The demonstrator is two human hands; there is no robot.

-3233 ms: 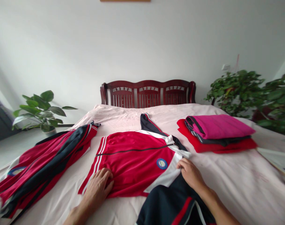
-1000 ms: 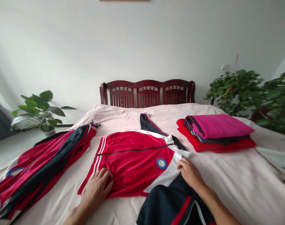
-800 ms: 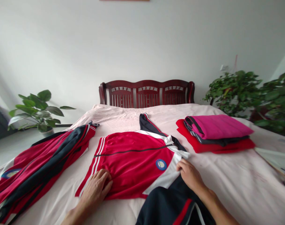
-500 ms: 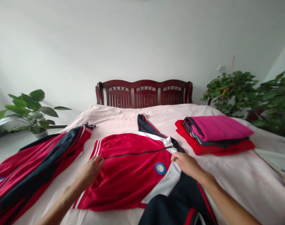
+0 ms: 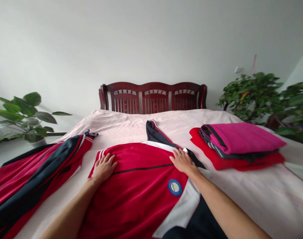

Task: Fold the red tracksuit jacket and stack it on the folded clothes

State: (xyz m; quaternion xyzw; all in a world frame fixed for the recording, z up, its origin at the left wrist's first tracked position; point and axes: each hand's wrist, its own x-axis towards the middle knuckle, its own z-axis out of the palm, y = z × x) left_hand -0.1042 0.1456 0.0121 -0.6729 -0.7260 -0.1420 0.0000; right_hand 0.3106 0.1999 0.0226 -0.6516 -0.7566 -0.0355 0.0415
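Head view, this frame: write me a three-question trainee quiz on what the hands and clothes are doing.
1. True or false: both hands lie flat on the red jacket.
2. Which hand is beside the collar: left hand or right hand?
3. Multiple choice: the folded pile on the bed has what on top? A) a pink garment B) a white towel C) a green shirt

Key: 1 true; 2 right hand; 3 A

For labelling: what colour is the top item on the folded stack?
Magenta pink folded garment, clearest in the head view.
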